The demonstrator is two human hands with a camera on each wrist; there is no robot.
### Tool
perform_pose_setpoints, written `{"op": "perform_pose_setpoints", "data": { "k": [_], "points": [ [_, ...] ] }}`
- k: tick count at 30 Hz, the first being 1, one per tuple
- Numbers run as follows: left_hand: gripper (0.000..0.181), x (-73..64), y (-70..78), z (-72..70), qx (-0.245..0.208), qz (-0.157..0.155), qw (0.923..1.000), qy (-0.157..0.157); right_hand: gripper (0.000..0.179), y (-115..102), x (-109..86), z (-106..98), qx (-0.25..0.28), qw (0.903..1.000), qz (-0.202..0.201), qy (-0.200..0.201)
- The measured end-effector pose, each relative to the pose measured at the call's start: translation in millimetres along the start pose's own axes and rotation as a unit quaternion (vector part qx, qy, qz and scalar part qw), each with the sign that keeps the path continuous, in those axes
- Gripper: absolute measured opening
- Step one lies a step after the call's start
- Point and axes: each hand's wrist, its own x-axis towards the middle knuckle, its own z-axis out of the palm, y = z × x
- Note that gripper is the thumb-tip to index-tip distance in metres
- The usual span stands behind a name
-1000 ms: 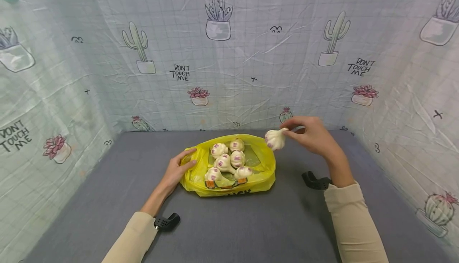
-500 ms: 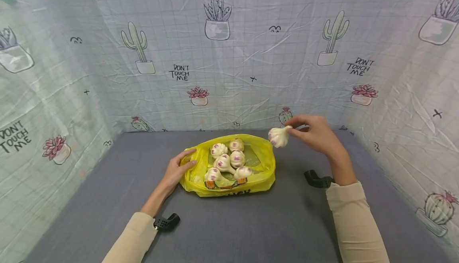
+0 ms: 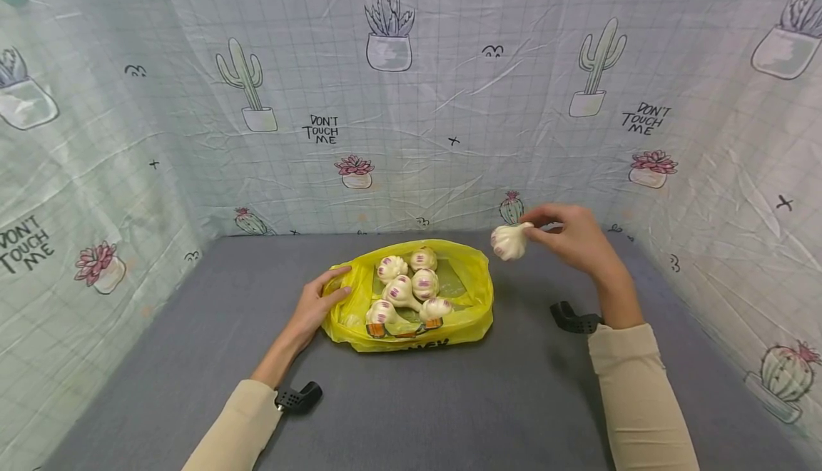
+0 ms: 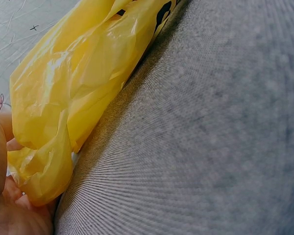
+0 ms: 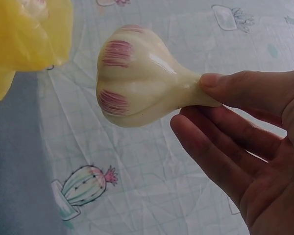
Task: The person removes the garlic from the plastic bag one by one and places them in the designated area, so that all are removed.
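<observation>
A yellow plastic bag (image 3: 472,317) lies with its mouth spread wide on the grey table. Several white garlic bulbs (image 3: 399,291) with purple streaks sit inside it. At the bag's left end my left hand (image 3: 315,305) holds the rim; the left wrist view has the crumpled plastic (image 4: 41,171) between thumb and fingers. My right hand (image 3: 568,237) is raised to the right of the bag and pinches another garlic bulb (image 5: 137,78) by its neck between thumb and fingertips. That bulb hangs with its round end toward the bag, apart from it.
Grey cloth covers the table (image 3: 398,414). Behind and at both sides hangs a pale sheet (image 3: 449,100) printed with cacti. Each wrist wears a black camera mount, one at the left (image 3: 299,397) and one at the right (image 3: 574,319).
My right hand has moved a little to the right and up with the garlic bulb, away from the bag. The left hand and the bag have stayed in place.
</observation>
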Motion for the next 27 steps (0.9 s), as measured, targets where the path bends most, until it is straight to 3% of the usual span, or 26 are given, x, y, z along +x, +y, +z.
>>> {"op": "perform_pose_setpoints", "data": {
  "k": [27],
  "points": [
    [0.05,-0.4,0.2,-0.1,-0.001,0.0,1.0,0.0,0.026,26.5,2.9,10.5,-0.015,0.9983,0.052,0.022]
  ]
}}
